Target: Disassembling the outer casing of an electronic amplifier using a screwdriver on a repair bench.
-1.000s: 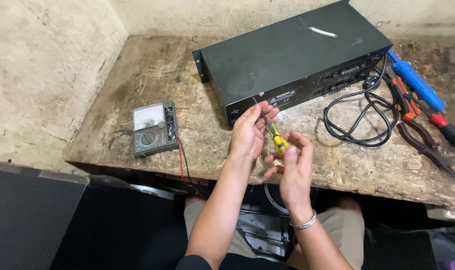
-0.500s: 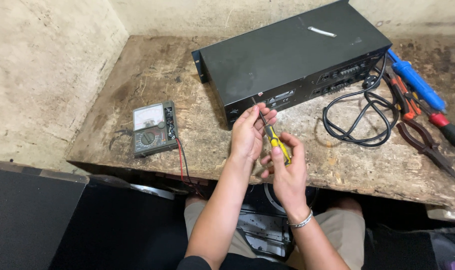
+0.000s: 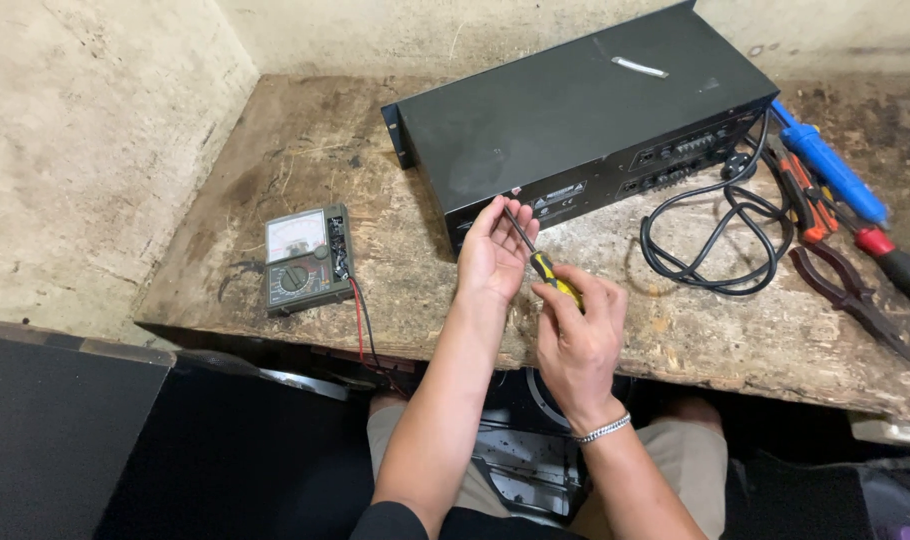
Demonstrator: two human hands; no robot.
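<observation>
The right hand (image 3: 578, 335) is closed around the yellow-and-black handle of a screwdriver (image 3: 541, 262), whose thin shaft slants up toward eleven o'clock to the near face of the black rack unit (image 3: 575, 130). The left hand (image 3: 491, 252) is open, palm and fingers curved beside the shaft, touching or steadying it near the tip rather than gripping anything; whether the tip already sits in a screw head cannot be told. The black rack unit lies across the worn wooden bench (image 3: 305, 150), its rear panel facing the person. To do this well, I judge the shaft should line up squarely with the screw, the left fingers guiding the tip while the right hand presses in and turns, so the blade does not skid across the panel. At nine o'clock from the hands sits an analogue multimeter (image 3: 305, 260) with its red lead (image 3: 360, 320) trailing off the edge; at three o'clock lie a coiled black cable (image 3: 715, 235), pliers (image 3: 850, 290) and a blue tool (image 3: 830, 175)
</observation>
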